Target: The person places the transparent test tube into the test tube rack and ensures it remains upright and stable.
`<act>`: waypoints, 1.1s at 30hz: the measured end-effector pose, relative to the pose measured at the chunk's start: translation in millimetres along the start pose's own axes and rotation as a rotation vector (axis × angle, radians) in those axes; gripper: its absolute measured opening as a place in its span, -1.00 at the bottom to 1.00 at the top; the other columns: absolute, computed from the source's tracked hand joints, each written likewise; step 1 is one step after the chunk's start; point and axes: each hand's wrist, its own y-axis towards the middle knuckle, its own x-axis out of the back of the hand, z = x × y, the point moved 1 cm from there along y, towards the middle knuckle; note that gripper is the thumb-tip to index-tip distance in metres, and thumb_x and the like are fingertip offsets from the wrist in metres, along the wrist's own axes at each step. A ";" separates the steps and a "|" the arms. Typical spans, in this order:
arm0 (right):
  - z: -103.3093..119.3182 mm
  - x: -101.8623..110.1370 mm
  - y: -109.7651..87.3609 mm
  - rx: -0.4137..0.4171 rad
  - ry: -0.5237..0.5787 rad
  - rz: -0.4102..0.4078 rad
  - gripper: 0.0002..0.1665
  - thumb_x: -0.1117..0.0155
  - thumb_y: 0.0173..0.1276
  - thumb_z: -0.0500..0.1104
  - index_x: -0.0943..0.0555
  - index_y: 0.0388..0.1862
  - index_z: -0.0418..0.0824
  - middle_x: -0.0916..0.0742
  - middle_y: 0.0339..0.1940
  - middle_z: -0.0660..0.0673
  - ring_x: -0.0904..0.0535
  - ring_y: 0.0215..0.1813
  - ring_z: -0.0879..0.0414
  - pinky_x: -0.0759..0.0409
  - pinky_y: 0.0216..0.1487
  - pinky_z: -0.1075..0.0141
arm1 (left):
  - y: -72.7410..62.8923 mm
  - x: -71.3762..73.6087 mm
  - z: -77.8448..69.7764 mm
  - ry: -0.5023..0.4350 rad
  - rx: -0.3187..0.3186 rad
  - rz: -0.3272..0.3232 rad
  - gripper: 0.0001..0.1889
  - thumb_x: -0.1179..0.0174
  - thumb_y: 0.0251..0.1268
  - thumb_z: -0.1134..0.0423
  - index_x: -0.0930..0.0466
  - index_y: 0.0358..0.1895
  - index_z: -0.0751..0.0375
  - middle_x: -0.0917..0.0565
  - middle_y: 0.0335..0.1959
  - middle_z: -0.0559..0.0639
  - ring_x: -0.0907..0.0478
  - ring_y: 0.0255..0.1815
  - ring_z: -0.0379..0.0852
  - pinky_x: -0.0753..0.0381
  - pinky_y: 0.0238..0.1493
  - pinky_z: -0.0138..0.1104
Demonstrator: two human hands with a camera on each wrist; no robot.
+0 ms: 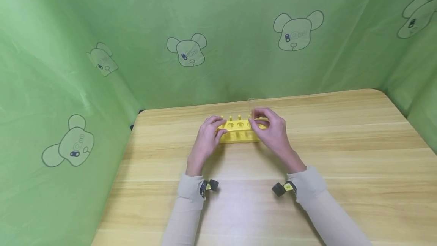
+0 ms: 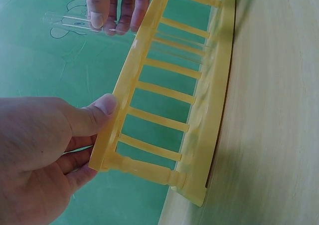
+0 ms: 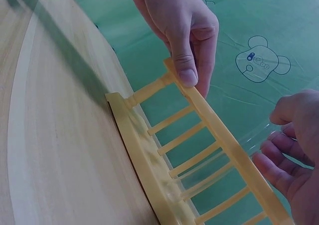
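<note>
A yellow test tube rack [image 1: 235, 126] with a row of holes and pegs stands upright near the table's back edge. My left hand [image 1: 205, 136] grips the left end of its top bar, thumb on the near side and fingers behind. With thumb and fingers, my right hand [image 1: 274, 130] pinches a clear test tube [image 1: 252, 104] above the rack's right half. In the left wrist view the tube [image 2: 62, 21] rises above the top bar, and its lower part shows between the rack's thin posts. Whether its bottom touches the base is hard to tell.
The wood-grain table [image 1: 239, 208] reaches out on both sides of the rack. Green sheeting [image 1: 232, 10] with bear-head drawings hangs behind the table and at its sides. A small dark fitting [image 1: 132, 127] sits at the back left corner.
</note>
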 end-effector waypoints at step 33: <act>-38.0 46.8 -0.3 0.022 -0.312 0.057 -0.60 -0.42 0.37 -0.30 -0.63 0.17 -0.33 -0.73 0.12 -0.19 -0.62 0.17 -0.11 -0.64 0.23 -0.06 | -4.0 15.7 29.1 -0.075 0.026 -0.030 -0.55 -0.11 0.60 0.10 -0.52 0.37 0.26 -0.49 0.43 0.13 -0.37 0.48 0.06 -0.26 0.57 -0.14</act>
